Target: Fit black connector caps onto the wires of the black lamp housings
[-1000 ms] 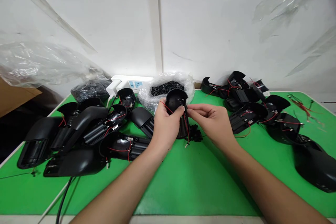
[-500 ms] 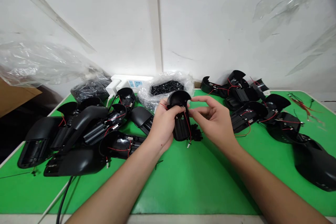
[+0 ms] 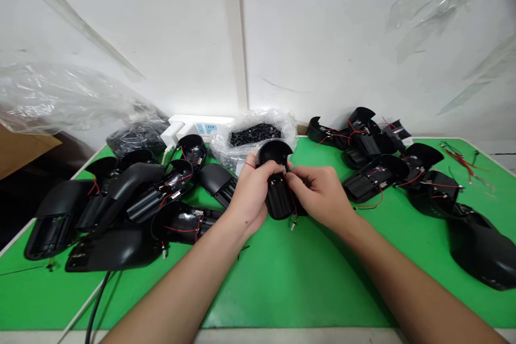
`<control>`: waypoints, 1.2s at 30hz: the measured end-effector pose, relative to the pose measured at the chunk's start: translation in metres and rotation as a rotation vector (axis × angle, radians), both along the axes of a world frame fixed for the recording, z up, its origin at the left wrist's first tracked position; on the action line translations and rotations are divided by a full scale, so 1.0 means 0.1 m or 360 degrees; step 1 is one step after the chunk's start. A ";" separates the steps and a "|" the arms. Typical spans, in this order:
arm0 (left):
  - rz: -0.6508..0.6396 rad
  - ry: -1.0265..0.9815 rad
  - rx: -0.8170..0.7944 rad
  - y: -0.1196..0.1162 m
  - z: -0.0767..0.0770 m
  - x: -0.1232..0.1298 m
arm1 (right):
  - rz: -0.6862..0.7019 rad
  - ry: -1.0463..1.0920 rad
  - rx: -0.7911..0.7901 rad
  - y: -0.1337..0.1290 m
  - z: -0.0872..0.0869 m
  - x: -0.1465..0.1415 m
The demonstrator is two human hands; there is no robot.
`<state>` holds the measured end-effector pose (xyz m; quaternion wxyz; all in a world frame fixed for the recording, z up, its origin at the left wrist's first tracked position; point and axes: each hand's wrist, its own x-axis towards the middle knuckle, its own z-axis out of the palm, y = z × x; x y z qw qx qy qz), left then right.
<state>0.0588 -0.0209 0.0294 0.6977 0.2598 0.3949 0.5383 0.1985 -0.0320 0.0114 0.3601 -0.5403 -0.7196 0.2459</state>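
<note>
My left hand is wrapped round a black plastic housing, its thumb pressed inside below the curved hood. Ribbed battery-like slots fill the housing's lower half. A thin red wire ending in a small white connector hangs from its lower right side. At the housing's right edge, my right hand has thumb and forefinger pinched together by the wire, with the other fingers curled in. What lies between those fingertips is too small to make out.
Similar black housings with red wires lie on the left and right of the green mat. Behind my hands stand a clear bag of small black parts and a white power strip. Loose red wires lie far right.
My right hand's fingers have closed from a spread pose to a pinch at the housing's right edge. My left hand keeps its hold, and the housing has barely shifted.
</note>
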 end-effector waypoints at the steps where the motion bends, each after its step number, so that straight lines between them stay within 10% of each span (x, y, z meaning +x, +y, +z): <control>1: -0.0003 -0.0011 -0.0004 -0.01 0.01 0.00 | -0.0014 0.0000 -0.0004 0.00 0.00 0.00; 36: -0.0316 -0.0106 -0.0307 -0.02 0.06 -0.01 | 0.0337 -0.0506 -0.0280 -0.03 0.18 0.11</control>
